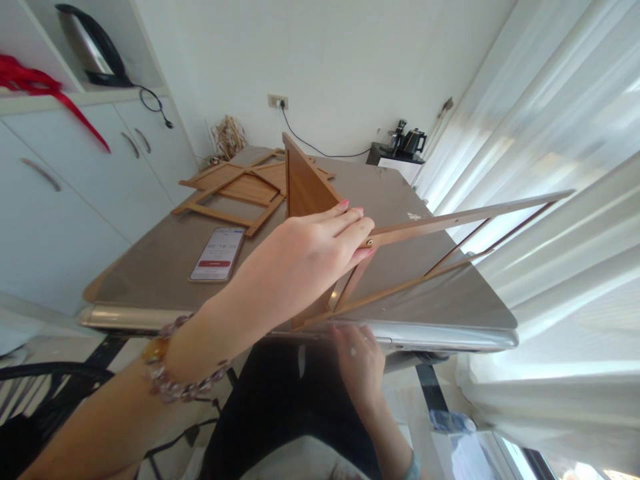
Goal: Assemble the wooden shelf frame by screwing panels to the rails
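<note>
Left hand [327, 240] clamps wooden frame [425, 228], fingers close together, beside upright panel [309, 183]. Frame stands at table [150, 280]'s near edge. Right hand [363, 367] just below the edge, fingertips blurred, grip can't tell. Shelf [100, 97] holds kettle [93, 50], red ribbon [37, 81]; kettle contents hidden.

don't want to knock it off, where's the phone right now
In the head view, the phone lies screen up on the left part of the table, just nearer than the flat-lying wooden pieces and left of the left hand.
</note>
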### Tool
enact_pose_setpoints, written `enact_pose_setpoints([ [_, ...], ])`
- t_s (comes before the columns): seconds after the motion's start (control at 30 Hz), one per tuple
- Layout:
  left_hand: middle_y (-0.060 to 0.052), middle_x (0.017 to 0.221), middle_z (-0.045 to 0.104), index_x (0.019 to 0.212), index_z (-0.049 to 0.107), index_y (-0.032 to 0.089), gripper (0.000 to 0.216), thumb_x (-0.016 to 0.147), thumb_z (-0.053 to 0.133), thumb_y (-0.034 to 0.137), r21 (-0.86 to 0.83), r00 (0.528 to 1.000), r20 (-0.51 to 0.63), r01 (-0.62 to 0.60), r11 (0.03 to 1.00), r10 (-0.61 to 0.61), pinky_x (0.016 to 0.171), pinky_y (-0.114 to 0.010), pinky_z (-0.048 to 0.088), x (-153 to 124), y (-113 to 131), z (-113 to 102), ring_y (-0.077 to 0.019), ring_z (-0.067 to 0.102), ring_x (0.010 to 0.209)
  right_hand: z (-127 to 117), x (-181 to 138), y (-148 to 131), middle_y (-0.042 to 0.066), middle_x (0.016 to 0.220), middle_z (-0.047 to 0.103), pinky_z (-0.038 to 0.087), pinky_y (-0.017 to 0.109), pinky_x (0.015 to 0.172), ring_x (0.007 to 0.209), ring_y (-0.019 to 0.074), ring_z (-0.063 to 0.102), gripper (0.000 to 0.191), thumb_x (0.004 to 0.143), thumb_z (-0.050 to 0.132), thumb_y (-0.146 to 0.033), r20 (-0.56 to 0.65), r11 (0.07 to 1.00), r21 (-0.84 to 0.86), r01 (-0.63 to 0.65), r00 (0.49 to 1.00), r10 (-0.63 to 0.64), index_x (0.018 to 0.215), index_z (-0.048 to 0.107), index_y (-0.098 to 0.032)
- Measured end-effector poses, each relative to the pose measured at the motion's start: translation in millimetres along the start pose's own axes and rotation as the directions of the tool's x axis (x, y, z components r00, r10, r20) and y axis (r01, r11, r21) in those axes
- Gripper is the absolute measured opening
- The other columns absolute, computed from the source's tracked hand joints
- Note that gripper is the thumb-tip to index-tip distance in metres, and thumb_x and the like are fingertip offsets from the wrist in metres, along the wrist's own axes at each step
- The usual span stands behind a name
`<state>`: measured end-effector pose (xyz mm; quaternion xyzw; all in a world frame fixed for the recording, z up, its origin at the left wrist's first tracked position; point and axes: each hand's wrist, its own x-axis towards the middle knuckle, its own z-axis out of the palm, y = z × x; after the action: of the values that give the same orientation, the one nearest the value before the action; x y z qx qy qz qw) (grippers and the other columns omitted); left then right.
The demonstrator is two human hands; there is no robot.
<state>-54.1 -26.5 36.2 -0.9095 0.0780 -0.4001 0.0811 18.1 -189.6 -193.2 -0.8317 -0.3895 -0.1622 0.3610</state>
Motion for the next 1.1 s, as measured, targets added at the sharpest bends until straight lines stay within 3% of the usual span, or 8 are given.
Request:
enact_pose_setpoints([
  [0.13, -0.01, 0.11, 0.073, 0.105, 0.066, 0.008, 0.021, 0.097, 0.05, 0.019, 0.034, 1.0, -0.011, -0.01, 0.999, 0.011, 0.099, -0.028, 0.052, -1.4, 2.4, -1.4, -0.0163, 0.067, 0.109, -0.2, -0.5, -16.0, 0.001, 0.062, 0.055, 0.032, 0.024, 0.054, 0.057, 0.0123, 0.051, 0.048, 0.099, 0.043, -0.047, 0.141, 0.947, 0.225, -0.228, 0.97, 0.2, 0.063, 0.056, -0.019],
  [0.37, -0.01, 0.109, 0.073, 0.103, 0.067, 0.008, 0.021, 0.097, 0.05, 0.02, 0.046, 1.0, -0.016, -0.009, 0.999, 0.01, 0.098, -0.027, 0.053, -1.6, 4.0, -2.0, -0.0159, 0.068, 0.106, 5.2, 5.5, -41.1, 0.001, 0.056, 0.054, 0.028, 0.021, 0.045, 0.046, 0.0084, 0.04, 0.054, 0.09, 0.047, -0.064, 0.508, 0.393, 0.654, -0.646, 0.76, 0.404, 0.065, 0.056, -0.017],
  [0.47, -0.008, 0.108, 0.073, 0.103, 0.067, 0.009, 0.021, 0.097, 0.05, 0.02, 0.033, 1.0, -0.019, -0.007, 0.999, 0.008, 0.097, -0.028, 0.053, -1.5, 3.6, -1.5, -0.0159, 0.068, 0.106, 7.6, 5.8, -40.4, 0.0, 0.056, 0.054, 0.024, 0.021, 0.042, 0.043, 0.007, 0.034, 0.055, 0.087, 0.048, -0.068, 0.561, 0.331, 0.646, -0.688, 0.722, 0.405, 0.069, 0.057, -0.017],
  [0.63, -0.01, 0.11, 0.073, 0.105, 0.067, 0.009, 0.021, 0.097, 0.05, 0.019, 0.017, 1.0, -0.026, 0.0, 1.0, 0.001, 0.098, -0.028, 0.053, -2.2, 3.3, -1.1, -0.0161, 0.068, 0.106, 7.7, 3.4, -33.1, -0.001, 0.056, 0.058, 0.041, 0.022, 0.051, 0.052, 0.0122, 0.054, 0.041, 0.09, 0.052, -0.057, 0.338, 0.637, 0.574, -0.514, 0.858, 0.388, 0.074, 0.053, -0.02],
  [0.77, -0.01, 0.11, 0.073, 0.104, 0.067, 0.008, 0.02, 0.096, 0.051, 0.019, 0.008, 1.0, -0.029, -0.002, 1.0, 0.003, 0.099, -0.026, 0.052, -2.3, 3.2, -1.2, -0.0158, 0.068, 0.106, 14.2, -2.1, -22.5, -0.004, 0.06, 0.063, 0.041, 0.023, 0.047, 0.047, 0.0132, 0.056, 0.035, 0.087, 0.061, -0.053, 0.126, 0.813, 0.441, -0.381, 0.923, 0.364, 0.096, 0.052, -0.021],
  [0.87, -0.01, 0.11, 0.073, 0.103, 0.066, 0.008, 0.02, 0.096, 0.051, 0.019, 0.01, 1.0, -0.031, -0.003, 1.0, 0.003, 0.098, -0.026, 0.052, -2.2, 3.1, -1.3, -0.0159, 0.068, 0.106, 16.9, -0.8, -14.0, -0.001, 0.069, 0.066, 0.044, 0.025, 0.05, 0.052, 0.0142, 0.057, 0.03, 0.085, 0.068, -0.047, -0.108, 0.949, 0.295, -0.11, 0.983, 0.148, 0.096, 0.058, -0.022],
  [1.0, -0.008, 0.109, 0.073, 0.103, 0.066, 0.009, 0.018, 0.096, 0.053, 0.019, 0.02, 1.0, -0.028, -0.002, 1.0, 0.003, 0.096, -0.027, 0.054, -2.2, 3.1, -1.4, -0.0166, 0.069, 0.105, 14.0, 8.0, -5.4, 0.004, 0.079, 0.067, 0.051, 0.028, 0.065, 0.072, 0.0162, 0.061, 0.008, 0.092, 0.061, -0.023, -0.15, 0.928, 0.166, 0.335, 0.938, -0.312, 0.089, 0.068, -0.023],
  [1.1, -0.008, 0.109, 0.073, 0.103, 0.066, 0.01, 0.018, 0.096, 0.053, 0.019, 0.021, 1.0, -0.029, 0.003, 1.0, -0.002, 0.096, -0.028, 0.055, -2.1, 3.1, -1.2, -0.0164, 0.069, 0.105, 9.5, 12.9, 0.9, 0.004, 0.083, 0.068, 0.053, 0.028, 0.067, 0.074, 0.0158, 0.062, 0.012, 0.09, 0.063, -0.017, -0.159, 0.873, 0.173, 0.455, 0.888, -0.431, 0.099, 0.068, -0.022],
])
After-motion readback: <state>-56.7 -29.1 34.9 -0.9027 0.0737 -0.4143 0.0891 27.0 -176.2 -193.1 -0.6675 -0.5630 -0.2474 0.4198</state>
